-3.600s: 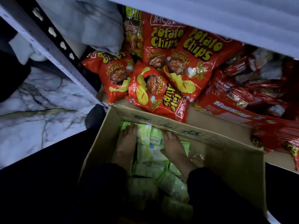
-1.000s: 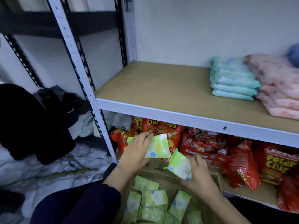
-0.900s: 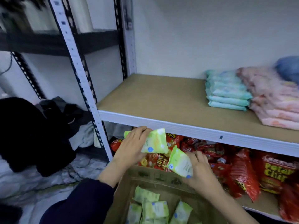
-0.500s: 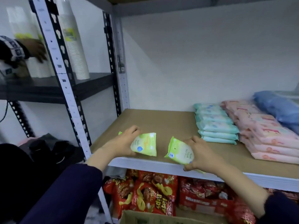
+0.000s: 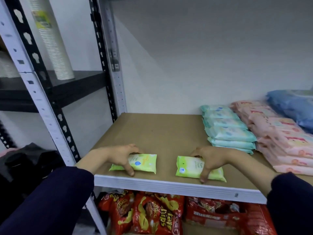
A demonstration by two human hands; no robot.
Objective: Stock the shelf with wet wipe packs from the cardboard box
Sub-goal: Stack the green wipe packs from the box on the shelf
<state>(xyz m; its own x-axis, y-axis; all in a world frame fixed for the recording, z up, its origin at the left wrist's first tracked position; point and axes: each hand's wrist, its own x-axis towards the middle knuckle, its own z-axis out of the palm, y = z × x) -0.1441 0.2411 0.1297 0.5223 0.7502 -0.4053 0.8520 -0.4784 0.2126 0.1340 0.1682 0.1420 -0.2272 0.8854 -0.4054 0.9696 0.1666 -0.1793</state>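
This is a shop or its stockroom; which of the two cannot be told. Slotted metal uprights point(image 5: 39, 99) carry a board shelf point(image 5: 152, 133). On it, goods of one kind lie in neat stacks: teal packs point(image 5: 228, 129), pink packs point(image 5: 279, 136), blue packs point(image 5: 291, 106). Red chip bags point(image 5: 152, 216) crowd the level below. A tall sleeve of cups point(image 5: 54, 44) stands on a black shelf point(image 5: 76, 85) at left.

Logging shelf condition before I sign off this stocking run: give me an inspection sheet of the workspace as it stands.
Surface: brown shelf board, white front rail.
Job's things: left green pack and right green pack lie flat near the front edge, apart.
Clutter: teal packs, pink packs, blue packs stacked at right.
Hands: left hand grips the left green pack; right hand grips the right green pack.
Cables: nothing seen.
Surroundings: chip bags on the shelf below; paper cups at left.
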